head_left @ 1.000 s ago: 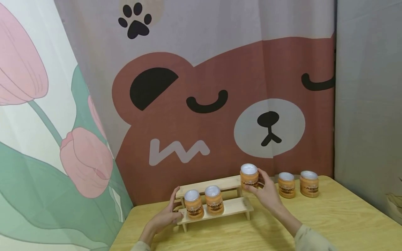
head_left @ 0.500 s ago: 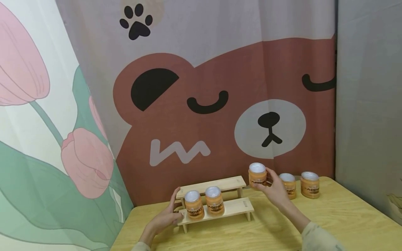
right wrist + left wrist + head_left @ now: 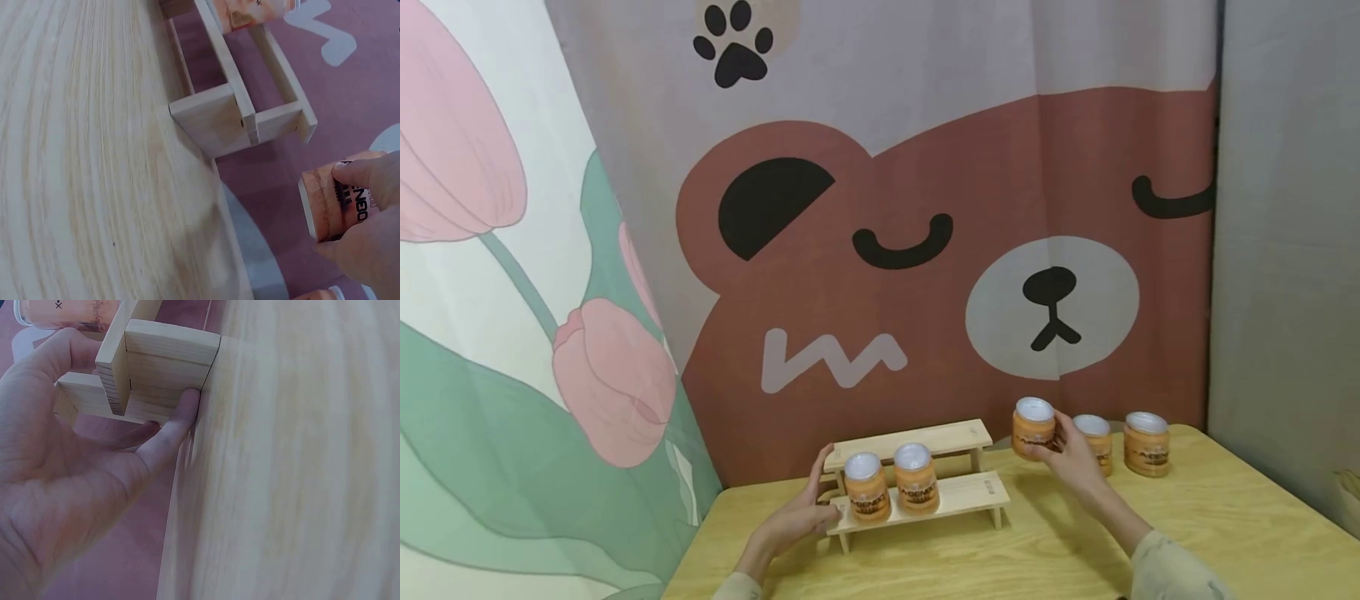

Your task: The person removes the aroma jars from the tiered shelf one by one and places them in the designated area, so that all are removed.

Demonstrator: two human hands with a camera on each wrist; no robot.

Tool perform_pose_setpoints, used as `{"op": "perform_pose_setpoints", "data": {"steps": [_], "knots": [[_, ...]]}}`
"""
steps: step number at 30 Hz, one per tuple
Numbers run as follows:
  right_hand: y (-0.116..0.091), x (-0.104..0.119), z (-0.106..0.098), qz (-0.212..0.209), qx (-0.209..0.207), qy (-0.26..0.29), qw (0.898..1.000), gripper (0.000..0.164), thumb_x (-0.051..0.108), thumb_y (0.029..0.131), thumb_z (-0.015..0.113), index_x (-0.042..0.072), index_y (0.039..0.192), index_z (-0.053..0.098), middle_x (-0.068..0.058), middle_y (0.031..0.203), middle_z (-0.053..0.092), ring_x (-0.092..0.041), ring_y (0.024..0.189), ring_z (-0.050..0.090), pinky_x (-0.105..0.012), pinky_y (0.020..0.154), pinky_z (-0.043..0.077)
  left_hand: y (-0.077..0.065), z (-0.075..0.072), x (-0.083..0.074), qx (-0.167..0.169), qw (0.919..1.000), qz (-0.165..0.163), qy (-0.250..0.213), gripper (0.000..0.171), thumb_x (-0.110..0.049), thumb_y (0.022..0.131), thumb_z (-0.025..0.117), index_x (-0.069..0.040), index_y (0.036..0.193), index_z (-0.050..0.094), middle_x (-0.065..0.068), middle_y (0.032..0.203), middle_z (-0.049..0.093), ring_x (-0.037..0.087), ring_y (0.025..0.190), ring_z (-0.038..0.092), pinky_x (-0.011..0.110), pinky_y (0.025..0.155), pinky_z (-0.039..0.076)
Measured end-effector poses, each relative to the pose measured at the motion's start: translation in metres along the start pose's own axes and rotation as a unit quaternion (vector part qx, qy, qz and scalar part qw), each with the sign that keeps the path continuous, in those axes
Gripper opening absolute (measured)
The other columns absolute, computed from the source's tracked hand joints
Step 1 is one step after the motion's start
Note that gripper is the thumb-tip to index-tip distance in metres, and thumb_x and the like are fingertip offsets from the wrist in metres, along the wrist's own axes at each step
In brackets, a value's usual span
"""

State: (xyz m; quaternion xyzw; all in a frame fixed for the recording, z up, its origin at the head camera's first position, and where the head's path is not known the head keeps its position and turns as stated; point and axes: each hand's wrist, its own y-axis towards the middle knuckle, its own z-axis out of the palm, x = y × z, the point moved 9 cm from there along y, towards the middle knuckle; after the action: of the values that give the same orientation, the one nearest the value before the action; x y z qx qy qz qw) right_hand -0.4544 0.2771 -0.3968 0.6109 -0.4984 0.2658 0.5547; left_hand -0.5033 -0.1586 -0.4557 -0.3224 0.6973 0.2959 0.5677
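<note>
A two-step wooden shelf [image 3: 966, 492] stands on the table. My left hand [image 3: 793, 518] grips its left end, with the thumb at the lower step and a finger reaching up to the upper one. In the left wrist view, the fingers [image 3: 181, 412] press along the shelf's end panel. Two orange jars with silvery-white tops, a left jar [image 3: 867, 496] and a right jar [image 3: 917, 483], sit on the lower step. My right hand [image 3: 1078, 467] holds another orange jar [image 3: 1030, 433] upright, right of the shelf's upper step. Thumb and fingers pinch its sides in the right wrist view.
Two more orange jars stand at the back right of the table: a nearer jar [image 3: 1096, 429], partly hidden by my right hand, and a farther jar [image 3: 1146, 450]. Behind the table [image 3: 1037, 554] hangs a bear-print curtain [image 3: 925, 333], with a tulip-print one [image 3: 610, 383] at left.
My right hand has carried its jar rightward, from over the upper step's right end to beside the shelf. My left hand keeps its grip, and the shelf's jars stay put.
</note>
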Motion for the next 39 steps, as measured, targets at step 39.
{"op": "perform_pose_setpoints", "data": {"steps": [39], "knots": [[0.003, -0.072, -0.013, 0.024, -0.020, -0.053, 0.998, 0.084, -0.002, 0.090, 0.074, -0.017, 0.153, 0.020, -0.042, 0.142, 0.041, -0.049, 0.129, 0.045, -0.034, 0.093, 0.048, 0.002, -0.002, 0.002, -0.008, 0.9999, -0.003, 0.007, 0.115, 0.004, 0.088, 0.063, -0.063, 0.152, -0.005, 0.038, 0.152, 0.010, 0.013, 0.057, 0.039, 0.032, 0.053, 0.035]]}}
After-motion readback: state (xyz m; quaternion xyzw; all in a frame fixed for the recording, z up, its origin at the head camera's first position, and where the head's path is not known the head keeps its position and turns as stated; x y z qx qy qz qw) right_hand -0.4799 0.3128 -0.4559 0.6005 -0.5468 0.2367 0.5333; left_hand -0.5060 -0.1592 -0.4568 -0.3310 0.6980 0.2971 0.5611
